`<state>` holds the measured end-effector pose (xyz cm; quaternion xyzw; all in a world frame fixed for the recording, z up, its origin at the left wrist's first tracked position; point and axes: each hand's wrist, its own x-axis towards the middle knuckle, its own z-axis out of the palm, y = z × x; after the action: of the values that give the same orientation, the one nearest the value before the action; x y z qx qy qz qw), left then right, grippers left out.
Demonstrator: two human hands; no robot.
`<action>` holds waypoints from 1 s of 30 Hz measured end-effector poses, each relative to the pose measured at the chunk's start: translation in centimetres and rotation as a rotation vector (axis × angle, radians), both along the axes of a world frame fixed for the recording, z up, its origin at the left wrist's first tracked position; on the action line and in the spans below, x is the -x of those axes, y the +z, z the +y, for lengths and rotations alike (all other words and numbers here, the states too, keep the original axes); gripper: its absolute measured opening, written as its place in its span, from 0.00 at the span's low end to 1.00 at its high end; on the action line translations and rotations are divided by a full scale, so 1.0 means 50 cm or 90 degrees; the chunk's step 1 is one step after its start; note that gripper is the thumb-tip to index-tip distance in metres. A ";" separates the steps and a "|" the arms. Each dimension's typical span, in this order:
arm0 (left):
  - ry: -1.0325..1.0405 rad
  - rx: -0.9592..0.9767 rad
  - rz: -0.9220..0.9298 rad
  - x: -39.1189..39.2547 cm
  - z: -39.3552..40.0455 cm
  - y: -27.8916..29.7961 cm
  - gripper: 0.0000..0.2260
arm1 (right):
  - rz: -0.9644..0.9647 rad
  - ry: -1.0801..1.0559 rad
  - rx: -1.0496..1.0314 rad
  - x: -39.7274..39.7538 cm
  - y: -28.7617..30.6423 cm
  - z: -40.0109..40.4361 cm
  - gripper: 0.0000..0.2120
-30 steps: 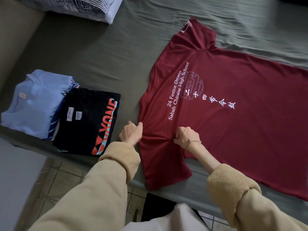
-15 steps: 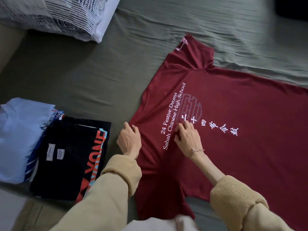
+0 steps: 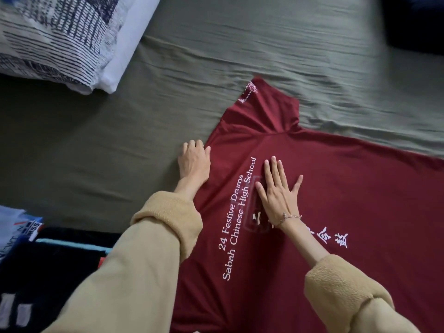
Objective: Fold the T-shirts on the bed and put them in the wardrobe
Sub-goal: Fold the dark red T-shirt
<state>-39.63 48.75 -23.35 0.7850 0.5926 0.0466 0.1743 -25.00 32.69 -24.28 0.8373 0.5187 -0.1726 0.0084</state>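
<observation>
A dark red T-shirt (image 3: pixel 336 200) with white lettering lies spread flat, back side up, on the olive-green bed sheet (image 3: pixel 240 44). One sleeve points toward the far side of the bed. My left hand (image 3: pixel 193 162) sits at the shirt's left edge near the shoulder, its fingers curled and its thumb on the red cloth, pinching the edge. My right hand (image 3: pixel 278 188) presses flat on the print in the middle of the shirt, fingers spread. A folded black T-shirt (image 3: pixel 48 272) and a folded light blue T-shirt (image 3: pixel 9 224) lie at the lower left.
A striped white and navy pillow (image 3: pixel 60 37) lies at the top left of the bed. A dark object (image 3: pixel 420 20) fills the top right corner. Bare wrinkled sheet stretches between the pillow and the red shirt.
Both hands have slid away from me along the red shirt, from near its lower sleeve up toward the shoulder. My right hand went from bent fingers to a flat spread palm. The view moved closer.
</observation>
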 end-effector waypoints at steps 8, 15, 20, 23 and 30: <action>0.045 -0.086 -0.016 -0.028 0.043 -0.008 0.15 | -0.044 -0.037 -0.046 -0.059 -0.019 0.074 0.28; -0.004 0.154 -0.153 -0.184 0.189 0.015 0.25 | -0.063 -0.052 -0.061 -0.172 -0.001 0.198 0.27; -0.082 0.060 -0.092 -0.199 0.228 -0.020 0.14 | -0.031 -0.032 -0.024 -0.204 -0.001 0.251 0.25; -0.128 -0.006 -0.058 -0.197 0.251 -0.027 0.14 | -0.103 -0.058 -0.030 -0.204 -0.011 0.262 0.24; -0.143 -0.068 -0.087 -0.187 0.252 -0.057 0.15 | -0.052 -0.096 -0.124 -0.245 -0.005 0.369 0.29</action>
<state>-30.27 61.34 -26.18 0.8495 0.4844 0.1117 0.1768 -12.75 51.14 -24.52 0.8773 0.4674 -0.0876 -0.0646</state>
